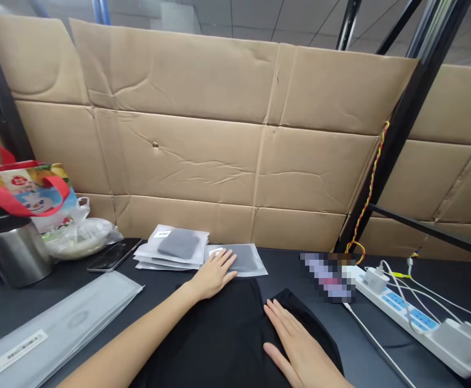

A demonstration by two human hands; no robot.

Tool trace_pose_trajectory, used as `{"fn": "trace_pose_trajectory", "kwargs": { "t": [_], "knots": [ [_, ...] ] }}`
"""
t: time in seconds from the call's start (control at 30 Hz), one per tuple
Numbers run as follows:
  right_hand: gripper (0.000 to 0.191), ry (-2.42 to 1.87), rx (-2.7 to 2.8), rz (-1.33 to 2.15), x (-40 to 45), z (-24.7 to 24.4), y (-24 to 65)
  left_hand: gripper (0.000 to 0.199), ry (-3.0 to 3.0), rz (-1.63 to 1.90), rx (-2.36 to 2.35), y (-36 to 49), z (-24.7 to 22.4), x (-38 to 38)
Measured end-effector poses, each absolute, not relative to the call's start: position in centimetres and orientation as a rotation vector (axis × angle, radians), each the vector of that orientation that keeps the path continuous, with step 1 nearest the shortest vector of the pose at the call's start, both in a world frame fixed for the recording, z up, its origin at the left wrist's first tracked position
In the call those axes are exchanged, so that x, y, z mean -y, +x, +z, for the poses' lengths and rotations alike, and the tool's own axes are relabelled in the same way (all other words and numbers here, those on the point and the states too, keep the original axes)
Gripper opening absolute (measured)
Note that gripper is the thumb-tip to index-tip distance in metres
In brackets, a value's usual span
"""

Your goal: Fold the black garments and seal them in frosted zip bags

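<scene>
A black folded garment [219, 345] lies on the dark table in front of me. My right hand [296, 345] rests flat on its right part, with the fingers spread and nothing held. My left hand [215, 275] lies flat at the garment's far edge, with its fingertips on a frosted plastic bag [246, 260] holding something grey. Just left of that bag sits a stack of frosted bags [171, 250], with a grey folded item [178, 243] on top. A long, flat frosted bag with a white label [53, 323] lies at the lower left.
A black phone [113, 255], steel pot [15, 253], colourful tote bag [25, 188] and tied plastic bag [82, 237] stand at the left. A white power strip [405, 318] with cables lies at the right. A cardboard wall [199, 134] and black rack posts [405, 118] stand behind.
</scene>
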State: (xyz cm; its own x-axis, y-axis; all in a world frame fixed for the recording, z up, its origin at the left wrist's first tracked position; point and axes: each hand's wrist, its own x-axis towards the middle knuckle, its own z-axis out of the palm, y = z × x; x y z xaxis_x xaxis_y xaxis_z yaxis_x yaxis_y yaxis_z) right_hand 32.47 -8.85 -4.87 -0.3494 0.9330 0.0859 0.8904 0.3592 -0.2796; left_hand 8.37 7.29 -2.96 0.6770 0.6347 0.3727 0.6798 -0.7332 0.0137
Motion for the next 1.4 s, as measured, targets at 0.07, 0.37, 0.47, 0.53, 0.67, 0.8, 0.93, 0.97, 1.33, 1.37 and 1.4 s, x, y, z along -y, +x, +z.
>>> {"fn": "trace_pose_trajectory", "kwargs": {
  "t": [0.07, 0.37, 0.47, 0.53, 0.67, 0.8, 0.93, 0.97, 1.33, 1.37, 1.4],
  "knots": [
    [0.063, -1.65, 2.36, 0.282, 9.0, -4.9, 32.3, 0.043, -2.777, -0.592, 1.098, 6.9, -2.3, -5.9],
    [0.034, -1.65, 1.82, 0.353, 1.7, -2.5, 31.2, 0.022, -2.649, -0.758, 1.612, -2.0, -1.9, -1.5],
    [0.024, -1.644, 1.765, 0.441, -1.1, -2.9, 30.2, 0.013, -2.659, -0.812, 1.739, -2.5, -2.5, -1.9],
    [0.02, -1.623, 1.726, 0.477, -1.9, -3.5, 29.7, 0.009, -2.685, -0.863, 1.788, -2.5, -2.6, -2.2],
    [0.02, -1.477, 1.685, 0.537, -2.0, -4.1, 29.4, 0.016, -2.748, -1.001, 1.825, -2.9, -2.2, -2.5],
    [0.026, -1.28, 1.675, 0.613, -1.2, -3.3, 29.3, 0.022, -2.81, -1.073, 1.81, -3.6, -1.4, -1.7],
    [0.031, -1.152, 1.769, 0.599, 0.5, -1.8, 29.7, 0.03, -2.978, -1.043, 1.595, -4.3, -1.3, 0.4],
    [0.028, -1.124, 1.822, 0.578, 1.0, -1.6, 30.0, 0.031, -3.04, -0.983, 1.485, -4.6, -1.3, 1.1],
    [0.037, -1.213, 2.272, 0.465, 4.2, -4.5, 33.6, 0.054, -3.032, -0.32, 1.146, -5.8, -0.5, 6.4],
    [0.037, -1.206, 2.28, 0.466, 4.1, -4.4, 33.5, 0.054, -3.021, -0.322, 1.146, -5.8, -0.6, 6.1],
    [0.038, -1.2, 2.284, 0.465, 4.0, -4.3, 33.4, 0.053, -3.009, -0.325, 1.153, -5.7, -0.7, 5.8]
  ]
}}
